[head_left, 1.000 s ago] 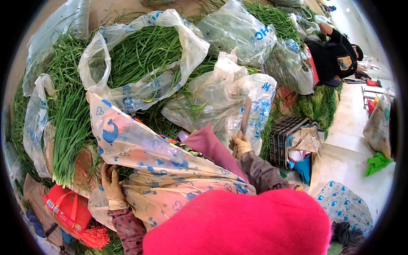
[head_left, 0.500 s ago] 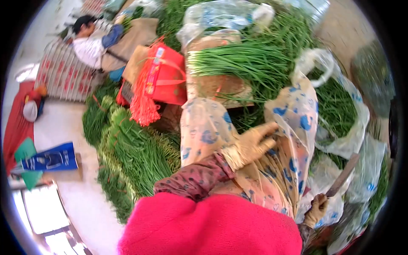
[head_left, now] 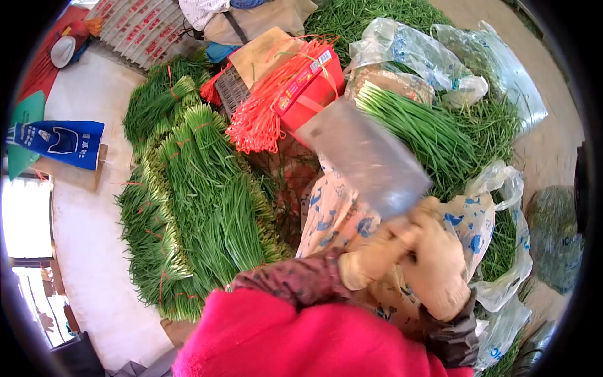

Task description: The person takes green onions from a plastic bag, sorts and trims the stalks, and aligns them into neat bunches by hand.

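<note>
Left side: blue bag [head_left: 88,146] with white print, partly over tan board [head_left: 85,178], green sheet [head_left: 26,160] touching. Upper left: red cloth [head_left: 39,66], round white item [head_left: 63,53] against it; nearby, pale sack [head_left: 141,28] with red printing. Top: other person's tan garment [head_left: 267,22], dark strap across. Lower left: pale floor [head_left: 94,245], bright opening [head_left: 25,220], dark object [head_left: 76,358], identity unclear.

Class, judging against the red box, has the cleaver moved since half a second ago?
Yes. The cleaver has moved toward the red box; half a second ago it was over by the clear bags, well away from it.
</note>
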The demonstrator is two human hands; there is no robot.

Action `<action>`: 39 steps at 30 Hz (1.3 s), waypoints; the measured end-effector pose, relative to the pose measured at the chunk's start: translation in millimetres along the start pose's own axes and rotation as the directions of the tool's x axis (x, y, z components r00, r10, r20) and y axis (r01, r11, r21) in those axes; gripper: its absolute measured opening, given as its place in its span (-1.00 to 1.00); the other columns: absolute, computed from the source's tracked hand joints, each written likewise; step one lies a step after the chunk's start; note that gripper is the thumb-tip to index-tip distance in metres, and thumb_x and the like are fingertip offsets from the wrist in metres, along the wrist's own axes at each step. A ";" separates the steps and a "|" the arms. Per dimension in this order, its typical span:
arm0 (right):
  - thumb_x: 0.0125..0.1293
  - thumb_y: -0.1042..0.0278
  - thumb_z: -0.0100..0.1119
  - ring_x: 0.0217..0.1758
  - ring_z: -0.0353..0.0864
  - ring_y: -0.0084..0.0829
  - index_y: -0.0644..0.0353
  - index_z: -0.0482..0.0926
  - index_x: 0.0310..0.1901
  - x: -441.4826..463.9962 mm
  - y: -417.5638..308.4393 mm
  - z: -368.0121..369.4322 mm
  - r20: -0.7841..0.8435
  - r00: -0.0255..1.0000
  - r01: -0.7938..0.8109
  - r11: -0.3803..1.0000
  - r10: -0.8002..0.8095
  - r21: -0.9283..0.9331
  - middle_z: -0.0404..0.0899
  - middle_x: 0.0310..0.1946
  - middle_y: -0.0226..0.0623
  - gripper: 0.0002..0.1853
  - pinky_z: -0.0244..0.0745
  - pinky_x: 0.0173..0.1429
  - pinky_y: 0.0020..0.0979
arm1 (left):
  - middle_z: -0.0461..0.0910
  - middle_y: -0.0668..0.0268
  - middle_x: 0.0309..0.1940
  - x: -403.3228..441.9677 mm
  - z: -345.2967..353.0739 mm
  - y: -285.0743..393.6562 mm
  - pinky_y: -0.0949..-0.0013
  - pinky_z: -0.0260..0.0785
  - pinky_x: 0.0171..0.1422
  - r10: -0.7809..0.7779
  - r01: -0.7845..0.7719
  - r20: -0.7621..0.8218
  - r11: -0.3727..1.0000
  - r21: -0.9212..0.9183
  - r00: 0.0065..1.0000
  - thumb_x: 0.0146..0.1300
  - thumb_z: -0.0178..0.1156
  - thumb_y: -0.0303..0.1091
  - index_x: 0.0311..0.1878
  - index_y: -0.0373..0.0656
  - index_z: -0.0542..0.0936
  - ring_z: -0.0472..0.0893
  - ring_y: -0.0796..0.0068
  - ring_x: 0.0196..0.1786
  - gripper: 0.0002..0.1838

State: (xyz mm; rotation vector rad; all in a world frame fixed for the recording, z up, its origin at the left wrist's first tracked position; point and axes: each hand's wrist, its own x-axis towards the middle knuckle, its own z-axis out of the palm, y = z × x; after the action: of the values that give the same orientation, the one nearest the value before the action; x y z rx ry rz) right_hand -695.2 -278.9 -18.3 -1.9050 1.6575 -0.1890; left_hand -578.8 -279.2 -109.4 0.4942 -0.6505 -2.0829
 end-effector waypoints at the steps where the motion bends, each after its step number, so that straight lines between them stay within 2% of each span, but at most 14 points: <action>1: 0.06 0.41 0.28 -0.18 0.59 -0.01 0.22 0.43 0.02 16.6 -14.3 1.4 0.063 0.998 0.013 0.992 -0.005 -0.127 0.56 -0.19 -0.05 -0.56 0.52 -0.08 -0.20 | 0.49 0.38 0.14 -2.9 -0.6 22.9 0.41 0.34 0.25 0.076 -0.078 -0.079 0.997 -0.019 0.994 0.43 0.08 -0.09 0.30 -0.20 0.41 0.46 0.54 0.16 -0.50; 3: 0.06 0.27 0.31 -0.17 0.57 -0.04 0.17 0.40 0.12 31.1 -31.7 -0.4 0.091 0.956 0.285 0.958 -0.280 -0.044 0.54 -0.17 -0.10 -0.45 0.50 -0.10 -0.14 | 0.52 0.32 0.08 -17.6 -10.8 68.5 0.37 0.39 0.16 -0.054 0.054 -0.278 0.998 -0.007 0.959 0.44 -0.03 0.08 0.30 -0.24 0.38 0.50 0.47 0.09 -0.39; 5: 0.06 0.28 0.31 -0.10 0.57 -0.07 0.13 0.37 0.20 37.1 -38.2 5.4 0.001 0.888 0.458 0.887 -0.459 -0.064 0.51 -0.03 -0.14 -0.38 0.51 -0.03 -0.18 | 0.56 0.19 -0.06 -17.2 -50.7 77.4 0.30 0.39 0.05 -0.114 -0.045 -0.432 0.939 -0.341 0.895 0.39 -0.01 0.05 0.15 -0.27 0.46 0.52 0.35 -0.06 -0.45; 6: 0.07 0.28 0.31 -0.09 0.57 -0.08 0.13 0.38 0.19 38.8 -38.6 7.9 0.035 0.889 0.457 0.890 -0.456 -0.004 0.51 -0.02 -0.15 -0.40 0.51 -0.02 -0.20 | 0.52 0.08 0.10 -22.8 -99.4 81.5 0.12 0.27 0.34 -0.090 0.010 -0.272 0.959 -0.282 0.958 0.31 0.06 0.01 0.29 -0.37 0.32 0.51 0.21 0.13 -0.32; 9: 0.07 0.29 0.31 -0.08 0.58 -0.10 0.12 0.41 0.17 40.3 -29.1 11.5 0.067 0.916 0.396 0.918 -0.397 0.026 0.51 0.00 -0.17 -0.42 0.51 -0.01 -0.22 | 0.51 0.22 -0.34 -31.4 -165.7 92.0 0.51 0.36 -0.43 -0.078 -0.209 -0.561 0.879 -0.429 0.824 0.33 0.02 -0.20 -0.01 -0.36 0.41 0.38 0.46 -0.55 -0.63; 12: 0.09 0.31 0.27 -0.11 0.59 -0.13 0.15 0.43 0.10 37.6 -6.3 18.3 0.087 0.926 0.368 0.930 -0.368 0.025 0.52 -0.05 -0.20 -0.51 0.51 -0.03 -0.23 | 0.32 0.34 -0.56 -21.7 -213.0 83.3 0.42 0.07 -0.54 -0.076 -0.171 -0.815 0.963 -0.210 0.575 0.34 0.01 -0.11 -0.21 -0.15 0.44 0.26 0.49 -0.60 -0.72; 18: 0.02 0.40 0.24 -0.11 0.61 -0.10 0.17 0.47 -0.02 20.2 41.1 39.3 0.082 0.977 0.188 0.978 -0.196 0.094 0.54 -0.11 -0.20 -0.58 0.54 -0.10 -0.20 | 0.31 0.49 -0.71 -46.2 -378.0 41.2 0.42 -0.02 -0.64 -0.202 0.188 -0.834 0.975 -0.120 0.513 0.30 -0.14 0.17 -0.33 0.11 0.47 0.24 0.49 -0.71 -0.62; 20: 0.06 0.35 0.24 -0.07 0.60 -0.10 0.16 0.48 -0.03 19.5 45.2 43.1 0.180 0.982 0.051 0.996 -0.064 0.075 0.54 -0.08 -0.18 -0.61 0.53 -0.05 -0.20 | 0.48 0.39 -0.48 -70.3 -461.0 29.3 0.34 0.31 -0.43 -0.230 0.178 -0.537 0.973 -0.148 0.812 0.26 -0.06 0.16 -0.15 0.00 0.50 0.49 0.41 -0.42 -0.57; 21: 0.10 0.31 0.23 -0.04 0.60 -0.09 0.16 0.49 -0.04 19.5 48.8 42.4 0.297 0.955 0.008 0.998 -0.029 0.069 0.54 -0.05 -0.17 -0.63 0.52 0.00 -0.20 | 0.59 0.26 -0.18 -35.9 -355.3 36.2 0.18 0.40 -0.02 -0.125 0.134 -0.738 0.990 -0.048 0.663 0.29 -0.10 0.16 -0.07 0.00 0.48 0.54 0.30 -0.12 -0.55; 22: 0.07 0.32 0.23 -0.04 0.60 -0.09 0.18 0.49 -0.04 18.5 49.2 36.6 0.330 0.944 -0.030 0.995 -0.002 0.092 0.54 -0.08 -0.15 -0.62 0.52 -0.01 -0.20 | 0.55 0.19 0.06 -55.3 -424.5 31.0 0.06 0.21 0.31 -0.147 0.081 -0.538 0.986 -0.146 0.830 0.32 -0.13 0.14 0.05 0.00 0.47 0.46 0.23 0.14 -0.52; 26: 0.03 0.34 0.23 -0.08 0.62 -0.09 0.27 0.49 -0.10 12.6 63.2 57.5 0.267 0.963 -0.025 0.983 -0.024 0.180 0.56 -0.15 -0.13 -0.63 0.54 -0.09 -0.20 | 0.55 0.17 0.06 -16.5 -392.7 36.8 0.07 0.20 0.32 -0.194 0.243 -0.749 0.969 -0.046 0.634 0.30 -0.08 0.09 0.07 -0.03 0.47 0.46 0.22 0.16 -0.54; 32: 0.08 0.32 0.21 -0.18 0.63 -0.05 0.25 0.48 -0.07 10.8 71.0 48.4 0.353 0.935 -0.113 0.970 0.030 0.217 0.55 -0.17 -0.08 -0.63 0.55 -0.15 -0.12 | 0.55 0.15 0.06 13.9 -377.0 32.3 0.10 0.20 0.34 -0.252 0.375 -0.745 0.927 -0.003 0.618 0.28 0.00 0.01 0.10 -0.07 0.47 0.45 0.20 0.18 -0.55; 36: 0.14 0.35 0.15 -0.16 0.62 -0.05 0.19 0.50 0.04 -9.3 92.4 56.6 0.129 0.990 -0.087 0.952 0.051 0.293 0.56 -0.12 -0.13 -0.61 0.54 -0.11 -0.14 | 0.55 0.14 0.07 28.4 -369.5 31.8 0.11 0.19 0.36 -0.269 0.438 -0.739 0.898 0.040 0.618 0.26 0.06 -0.04 0.11 -0.10 0.48 0.45 0.19 0.19 -0.55; 39: 0.24 0.31 0.12 -0.11 0.60 -0.06 0.18 0.52 0.06 -33.9 116.7 37.5 -0.286 0.956 0.046 0.927 0.068 0.373 0.59 -0.13 -0.13 -0.64 0.52 -0.07 -0.18 | 0.55 0.12 0.07 40.1 -368.4 32.0 0.12 0.19 0.37 -0.292 0.496 -0.730 0.865 0.073 0.617 0.25 0.09 -0.07 0.12 -0.12 0.48 0.44 0.18 0.20 -0.55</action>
State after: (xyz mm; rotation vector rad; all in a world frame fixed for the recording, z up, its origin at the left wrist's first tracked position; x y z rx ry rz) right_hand -784.0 -239.0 -100.1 -1.6295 1.6710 -0.7654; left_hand -373.5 -425.5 -382.9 1.6386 -0.3684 -1.9660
